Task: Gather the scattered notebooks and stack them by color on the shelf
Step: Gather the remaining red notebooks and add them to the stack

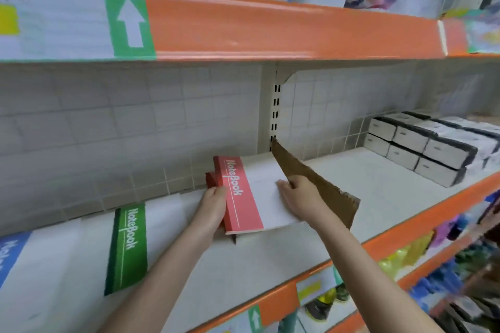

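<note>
The shelf (351,197) runs under both hands, its orange lip below the forearms, with a tiled back wall beyond the fingertips. Well off to the right of the right hand sit stacked black-and-white boxes (422,143). To the left of the left hand lies the green notebook (127,249) on its own pile, and farther left again, at the frame's edge, the blue notebook (13,254).

Between the hands is the red notebook (243,194), lying on top of at least one more red cover whose corner shows just beyond the left fingers. The left hand (213,205) grips the spine edge of this red pile, fingers curled round it. The right hand (297,197) rests on the white right part of the cover, thumb and fingers pinching the edge of a brown cardboard divider (319,184) that stands tilted just to its right.

The step in hand looks like squaring the red stack into its bay beside the divider. The next move likely calls for nudging the covers flush, the skewed lower one especially, and steadying the cardboard so it does not tip onto the pile.
</note>
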The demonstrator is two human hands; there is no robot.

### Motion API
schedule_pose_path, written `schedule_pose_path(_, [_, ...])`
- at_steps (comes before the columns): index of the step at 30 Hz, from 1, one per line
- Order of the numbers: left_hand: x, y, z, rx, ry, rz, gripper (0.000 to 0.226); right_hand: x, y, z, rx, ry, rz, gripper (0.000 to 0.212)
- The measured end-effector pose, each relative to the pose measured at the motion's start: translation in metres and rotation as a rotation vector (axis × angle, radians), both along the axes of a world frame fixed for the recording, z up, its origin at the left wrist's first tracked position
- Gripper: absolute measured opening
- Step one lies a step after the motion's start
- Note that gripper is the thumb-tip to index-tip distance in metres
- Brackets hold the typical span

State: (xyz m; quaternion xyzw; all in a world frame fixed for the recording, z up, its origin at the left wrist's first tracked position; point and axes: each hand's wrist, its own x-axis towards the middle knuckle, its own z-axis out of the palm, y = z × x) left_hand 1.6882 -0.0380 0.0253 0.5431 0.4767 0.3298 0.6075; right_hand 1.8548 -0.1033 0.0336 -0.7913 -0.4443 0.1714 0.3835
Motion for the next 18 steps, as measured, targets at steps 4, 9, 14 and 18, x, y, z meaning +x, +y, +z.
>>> schedule_pose_path(4, [0.003, 0.012, -0.001, 0.119, 0.222, 0.029, 0.028, 0.011, 0.023, -0.005, -0.045, -0.149, 0.051, 0.04])
schedule_pose_path(9, [0.007, 0.02, -0.008, 0.229, 0.349, 0.114, 0.029, 0.019, 0.043, -0.011, -0.062, -0.283, 0.094, 0.038])
schedule_pose_path(14, [0.011, 0.022, -0.015, 0.325, 0.448, 0.179, 0.031, 0.02, 0.056, -0.019, -0.096, -0.439, 0.136, 0.03])
schedule_pose_path(18, [0.015, 0.022, -0.02, 0.41, 0.507, 0.192, 0.028, 0.023, 0.061, -0.026, -0.098, -0.462, 0.136, 0.031])
